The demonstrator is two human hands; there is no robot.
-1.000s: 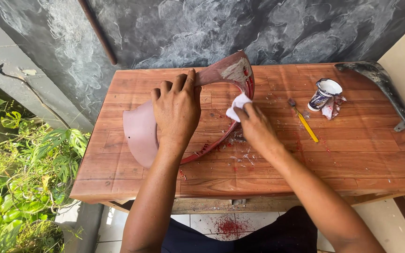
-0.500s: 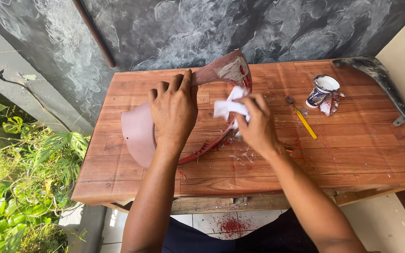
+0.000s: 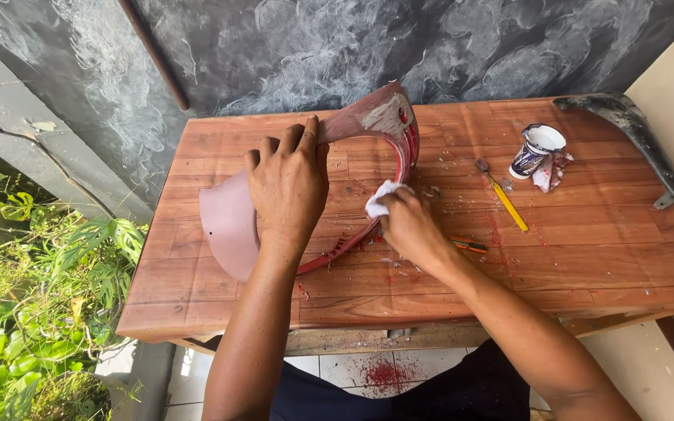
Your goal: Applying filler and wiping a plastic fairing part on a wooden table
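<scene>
Left hand (image 3: 286, 183) lies palm-down on the curved red panel (image 3: 232, 226), fingers spread and wrapped over its top edge, pinning it to the table (image 3: 587, 257). The panel sits left of table centre; its pale sanded flap points to 8 o'clock, and its arched end with a patch of grey filler rises toward 12 o'clock. Right hand (image 3: 407, 226) is closed around a wad of white cloth (image 3: 380, 199), pressed against the panel's inner rim just at 3 o'clock of the left hand. Red and white flakes litter the table around the right hand. A yellow-handled brush (image 3: 505, 199) lies at 2 o'clock of the right hand, and a small open tin (image 3: 536, 148) with a stained rag beside it sits farther out the same way. A dark curved part (image 3: 641, 148) rests along the table's right edge.
</scene>
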